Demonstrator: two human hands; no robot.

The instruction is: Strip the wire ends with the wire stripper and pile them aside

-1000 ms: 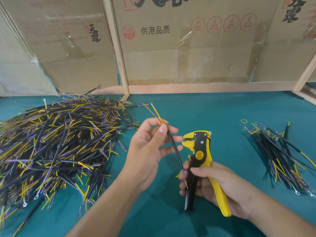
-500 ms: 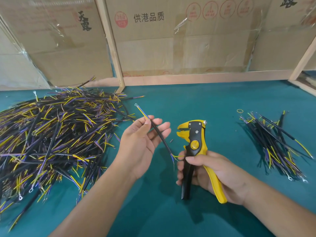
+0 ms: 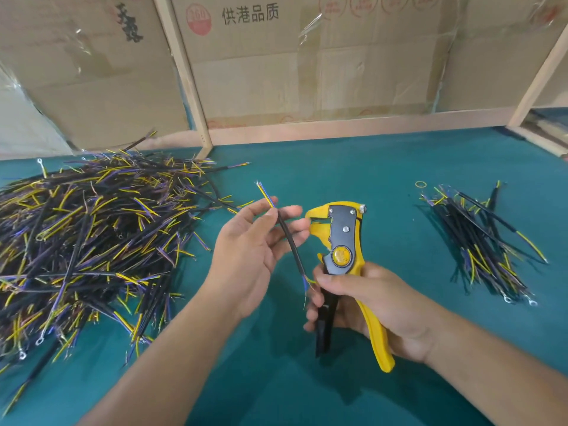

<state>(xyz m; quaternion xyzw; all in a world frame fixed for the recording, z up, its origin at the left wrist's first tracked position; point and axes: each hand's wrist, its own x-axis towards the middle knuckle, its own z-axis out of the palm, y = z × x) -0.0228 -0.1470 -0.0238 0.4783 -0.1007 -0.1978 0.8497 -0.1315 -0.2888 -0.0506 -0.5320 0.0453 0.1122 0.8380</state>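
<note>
One black-sheathed wire [image 3: 289, 241] is held above the middle of the green surface [image 3: 353, 167], tilted, its yellow and purple cores fanned out at the upper end. It is pinched between thumb and fingertips of the left hand [image 3: 255, 250]; that grip is closed on the wire, the remaining fingers loosely extended. The wire's lower end, with short exposed cores, lies just beside the thumb of the right hand [image 3: 368, 302]. The wire stripper [image 3: 341, 259], yellow with a black handle, is gripped upright by the right hand, fingers wrapped around both handles; its head is seen just beside the left fingertips. A large unsorted pile of wires [image 3: 92, 241] is spread along the left edge of the surface. A smaller pile [image 3: 479, 238] is noted near the right edge, well apart. Cardboard boxes [image 3: 307, 63] and a wooden frame [image 3: 190, 81] are recorded along the far edge.
</note>
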